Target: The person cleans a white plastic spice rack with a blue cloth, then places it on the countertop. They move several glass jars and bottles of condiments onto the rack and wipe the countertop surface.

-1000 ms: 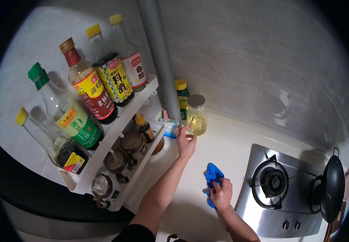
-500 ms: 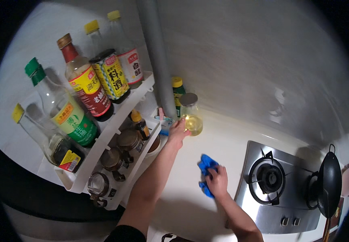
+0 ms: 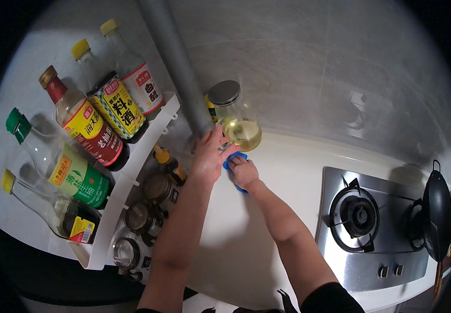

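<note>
My left hand [image 3: 209, 155] grips the lower left side of a clear glass jar [image 3: 242, 130] with a grey lid and pale yellow liquid in it. The jar leans slightly to the left, and its base is partly hidden by the hand; I cannot tell whether it is off the counter. Just below it, my right hand [image 3: 243, 172] is closed over a crumpled blue cloth [image 3: 241, 155], pressed on the white countertop [image 3: 283, 172]. The two hands are close together, with the left thumb near the cloth.
On the left, a white two-tier rack [image 3: 126, 182] carries several sauce bottles [image 3: 95, 136] above and lidded spice jars [image 3: 141, 218] below. A grey pipe [image 3: 176, 62] rises in the corner. On the right sit a gas stove [image 3: 359, 214] and a black wok [image 3: 434, 214].
My right hand has moved forward and left with the blue cloth, up to the jar. The left hand and the jar have shifted, and the jar now leans. The view has also moved.
</note>
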`<state>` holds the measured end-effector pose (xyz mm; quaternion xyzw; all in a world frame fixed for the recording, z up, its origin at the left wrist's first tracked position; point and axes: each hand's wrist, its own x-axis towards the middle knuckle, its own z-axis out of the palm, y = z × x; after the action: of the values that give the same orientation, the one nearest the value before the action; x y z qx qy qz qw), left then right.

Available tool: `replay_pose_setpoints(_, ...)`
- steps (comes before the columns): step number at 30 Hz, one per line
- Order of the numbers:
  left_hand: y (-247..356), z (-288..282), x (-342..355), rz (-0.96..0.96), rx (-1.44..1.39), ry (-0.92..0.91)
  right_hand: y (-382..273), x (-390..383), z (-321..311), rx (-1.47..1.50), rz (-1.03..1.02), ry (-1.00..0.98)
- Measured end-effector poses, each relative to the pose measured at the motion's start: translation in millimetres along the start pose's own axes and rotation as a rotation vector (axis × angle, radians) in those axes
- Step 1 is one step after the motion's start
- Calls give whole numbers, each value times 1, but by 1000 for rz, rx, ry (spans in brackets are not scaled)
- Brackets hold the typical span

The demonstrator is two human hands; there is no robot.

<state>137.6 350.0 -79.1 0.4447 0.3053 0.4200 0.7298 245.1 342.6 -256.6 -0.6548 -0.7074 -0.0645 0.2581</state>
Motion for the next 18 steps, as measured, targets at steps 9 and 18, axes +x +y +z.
replay_pose_setpoints(9, -18, -18, 10, -12, 14, 79, 11, -17, -92, 477, 202, -531)
replay_pose_setpoints(18, -27, -17, 23, -20, -11, 50, 6, -7, -8, 30, -33, 160)
